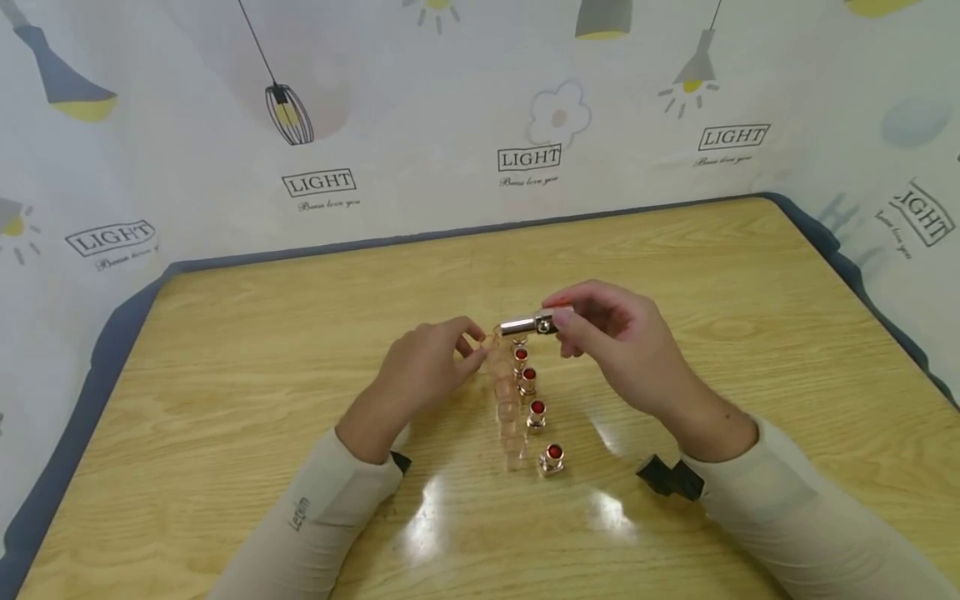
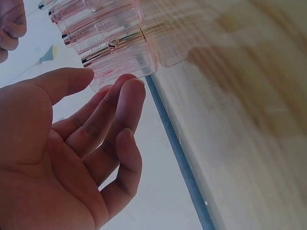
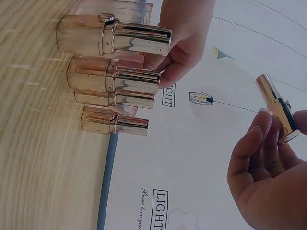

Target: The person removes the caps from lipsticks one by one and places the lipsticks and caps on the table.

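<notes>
My right hand [image 1: 618,342] pinches a lipstick tube [image 1: 525,325] by its clear base, raised over the far end of the row. Its shiny metal end points left; in the right wrist view the same lipstick tube [image 3: 276,103] is well apart from the standing ones. My left hand [image 1: 427,362] is at the farthest clear pink cap [image 1: 495,335], fingers loosely bent. Seen from the left wrist, the thumb and fingertips [image 2: 130,91] touch or nearly touch the lower corner of that cap [image 2: 127,64], and the fingertips stay apart.
Several clear pink caps [image 1: 508,412] stand in a close row on the wooden table [image 1: 262,375]. To their right, several uncapped lipstick tubes [image 1: 537,414] with red tops stand upright, the nearest [image 1: 552,458] set slightly apart. A printed wall covering [image 1: 420,167] rises behind the table.
</notes>
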`<action>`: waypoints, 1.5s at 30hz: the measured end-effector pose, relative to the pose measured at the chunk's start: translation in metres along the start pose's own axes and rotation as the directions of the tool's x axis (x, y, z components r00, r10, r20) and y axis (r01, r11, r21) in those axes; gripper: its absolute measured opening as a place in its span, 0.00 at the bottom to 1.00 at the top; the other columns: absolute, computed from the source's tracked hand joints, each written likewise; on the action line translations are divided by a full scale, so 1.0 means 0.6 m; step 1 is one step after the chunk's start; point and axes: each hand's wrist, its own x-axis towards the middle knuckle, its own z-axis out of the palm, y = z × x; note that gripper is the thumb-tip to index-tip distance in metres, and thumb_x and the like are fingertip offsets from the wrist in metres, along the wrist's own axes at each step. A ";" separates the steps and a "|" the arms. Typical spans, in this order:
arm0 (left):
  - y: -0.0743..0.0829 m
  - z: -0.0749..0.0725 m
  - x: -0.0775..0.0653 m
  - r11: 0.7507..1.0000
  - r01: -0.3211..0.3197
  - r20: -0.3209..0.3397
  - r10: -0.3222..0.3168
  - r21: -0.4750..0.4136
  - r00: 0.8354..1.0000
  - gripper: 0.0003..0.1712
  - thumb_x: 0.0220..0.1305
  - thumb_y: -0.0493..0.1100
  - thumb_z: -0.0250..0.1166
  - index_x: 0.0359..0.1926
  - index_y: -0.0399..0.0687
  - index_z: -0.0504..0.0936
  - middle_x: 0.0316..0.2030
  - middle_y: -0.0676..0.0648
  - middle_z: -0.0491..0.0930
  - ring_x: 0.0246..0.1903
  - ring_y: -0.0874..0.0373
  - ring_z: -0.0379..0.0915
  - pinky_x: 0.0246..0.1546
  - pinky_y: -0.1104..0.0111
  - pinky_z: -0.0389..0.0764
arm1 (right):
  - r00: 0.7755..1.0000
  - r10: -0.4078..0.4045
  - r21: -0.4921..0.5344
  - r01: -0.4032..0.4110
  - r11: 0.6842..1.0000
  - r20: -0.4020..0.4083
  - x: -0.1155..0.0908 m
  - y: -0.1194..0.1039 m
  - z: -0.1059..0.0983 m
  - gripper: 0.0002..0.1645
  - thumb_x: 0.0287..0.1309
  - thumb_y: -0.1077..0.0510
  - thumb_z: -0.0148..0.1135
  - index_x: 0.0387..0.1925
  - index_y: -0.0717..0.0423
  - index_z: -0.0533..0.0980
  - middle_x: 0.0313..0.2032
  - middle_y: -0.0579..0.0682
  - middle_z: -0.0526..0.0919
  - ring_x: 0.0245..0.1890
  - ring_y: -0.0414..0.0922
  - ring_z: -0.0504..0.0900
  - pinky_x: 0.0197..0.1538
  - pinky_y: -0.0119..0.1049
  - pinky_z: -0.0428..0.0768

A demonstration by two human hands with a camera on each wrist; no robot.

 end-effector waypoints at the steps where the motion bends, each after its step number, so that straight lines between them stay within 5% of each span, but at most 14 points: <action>1: 0.000 0.000 0.000 1.000 -0.002 -0.002 0.002 -0.002 1.000 0.15 0.71 0.54 0.61 0.53 0.55 0.81 0.39 0.54 0.87 0.32 0.60 0.81 0.32 0.65 0.77 | 1.000 0.000 0.001 0.000 1.000 -0.001 0.000 0.000 0.000 0.09 0.69 0.63 0.59 0.47 0.62 0.80 0.31 0.46 0.82 0.28 0.44 0.80 0.35 0.34 0.82; 19: -0.001 0.002 0.000 1.000 -0.015 0.005 0.015 0.001 1.000 0.16 0.68 0.54 0.64 0.53 0.56 0.81 0.38 0.54 0.87 0.29 0.61 0.80 0.30 0.67 0.77 | 1.000 0.018 0.006 -0.018 1.000 0.016 -0.002 0.002 -0.002 0.09 0.69 0.62 0.59 0.47 0.61 0.80 0.32 0.46 0.82 0.29 0.45 0.81 0.35 0.33 0.82; 34: -0.018 -0.023 0.010 1.000 0.023 -0.036 -0.024 -0.014 0.999 0.17 0.68 0.52 0.64 0.54 0.55 0.79 0.38 0.55 0.87 0.24 0.61 0.77 0.27 0.66 0.74 | 1.000 0.004 0.019 -0.003 1.000 -0.023 -0.003 -0.003 -0.011 0.10 0.69 0.63 0.58 0.47 0.64 0.79 0.32 0.49 0.82 0.28 0.43 0.81 0.35 0.33 0.82; 45: -0.014 -0.029 0.046 0.999 0.029 0.067 -0.027 -0.025 0.997 0.17 0.70 0.50 0.64 0.56 0.55 0.78 0.43 0.52 0.86 0.32 0.59 0.80 0.34 0.64 0.78 | 0.998 -0.012 0.037 0.014 0.999 -0.062 0.000 -0.007 -0.021 0.09 0.69 0.63 0.58 0.45 0.65 0.80 0.31 0.47 0.82 0.27 0.42 0.81 0.35 0.34 0.83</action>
